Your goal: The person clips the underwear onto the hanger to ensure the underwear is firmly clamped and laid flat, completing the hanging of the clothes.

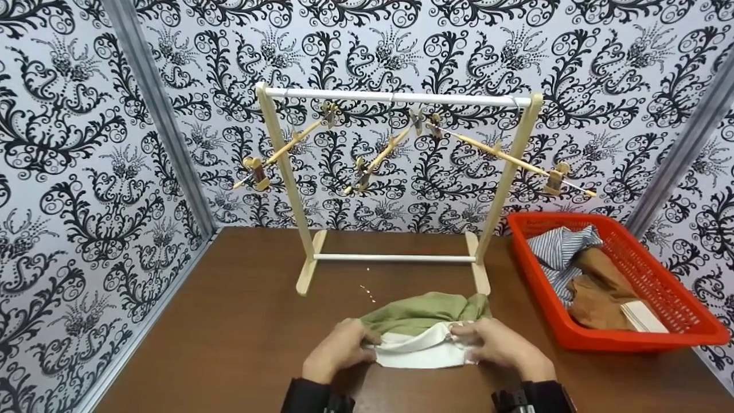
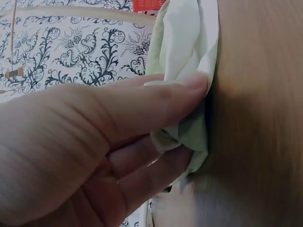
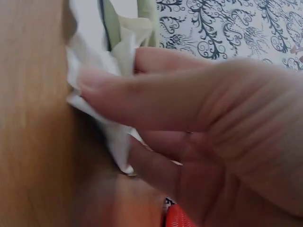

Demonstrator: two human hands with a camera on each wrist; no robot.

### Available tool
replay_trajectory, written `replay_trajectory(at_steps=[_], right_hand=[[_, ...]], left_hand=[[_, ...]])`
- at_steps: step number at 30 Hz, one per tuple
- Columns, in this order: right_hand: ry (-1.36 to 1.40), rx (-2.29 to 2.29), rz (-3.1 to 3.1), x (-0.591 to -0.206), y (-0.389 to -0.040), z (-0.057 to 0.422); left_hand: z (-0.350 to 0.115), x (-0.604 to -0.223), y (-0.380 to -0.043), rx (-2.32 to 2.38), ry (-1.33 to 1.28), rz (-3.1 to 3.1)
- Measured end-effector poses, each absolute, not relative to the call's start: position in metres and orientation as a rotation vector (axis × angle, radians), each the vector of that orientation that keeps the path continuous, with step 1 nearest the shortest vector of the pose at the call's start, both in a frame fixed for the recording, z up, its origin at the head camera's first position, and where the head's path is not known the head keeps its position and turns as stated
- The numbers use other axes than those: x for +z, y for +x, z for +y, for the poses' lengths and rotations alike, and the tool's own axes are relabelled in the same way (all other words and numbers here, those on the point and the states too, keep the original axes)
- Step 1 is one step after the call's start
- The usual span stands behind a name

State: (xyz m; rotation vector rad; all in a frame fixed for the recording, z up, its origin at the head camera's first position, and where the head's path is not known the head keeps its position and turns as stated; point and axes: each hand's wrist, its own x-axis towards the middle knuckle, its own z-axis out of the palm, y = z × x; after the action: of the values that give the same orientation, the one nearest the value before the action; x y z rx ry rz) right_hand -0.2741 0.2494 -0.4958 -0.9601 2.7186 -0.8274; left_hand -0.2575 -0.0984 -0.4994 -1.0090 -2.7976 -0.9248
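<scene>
A soft green and white cloth [image 1: 427,312] lies bunched on the table in front of me, its white edge toward me and the green part behind. My left hand [image 1: 347,347] pinches the left end of the white edge, thumb on the near side in the left wrist view, with cloth [image 2: 187,42] between thumb and fingers. At the other end, my right hand [image 1: 499,344] pinches the white edge, and the right wrist view shows the cloth [image 3: 92,42] folded between thumb and fingers. What kind of garment it is cannot be made out.
Behind the cloth stands a wooden rack [image 1: 401,97] with several clip hangers [image 1: 292,140] on its white top bar. To the right is a red plastic basket [image 1: 608,344] holding striped cloth [image 1: 565,246] and brown cloth [image 1: 599,292]. Patterned walls enclose the brown table [image 1: 229,321].
</scene>
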Motion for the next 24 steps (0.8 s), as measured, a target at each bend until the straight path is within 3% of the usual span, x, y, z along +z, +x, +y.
replay_trajectory(at_steps=[16,24], right_hand=[[-0.736,-0.671,3.078,-0.491,-0.276,0.244],[-0.776,-0.956,3.130,-0.474,-0.272,0.257]], left_hand=[[-0.105,-0.501,-0.265,-0.982,-0.923,-2.740],[-0.113,-0.485,-0.265,-1.233,-0.781,-2.514]])
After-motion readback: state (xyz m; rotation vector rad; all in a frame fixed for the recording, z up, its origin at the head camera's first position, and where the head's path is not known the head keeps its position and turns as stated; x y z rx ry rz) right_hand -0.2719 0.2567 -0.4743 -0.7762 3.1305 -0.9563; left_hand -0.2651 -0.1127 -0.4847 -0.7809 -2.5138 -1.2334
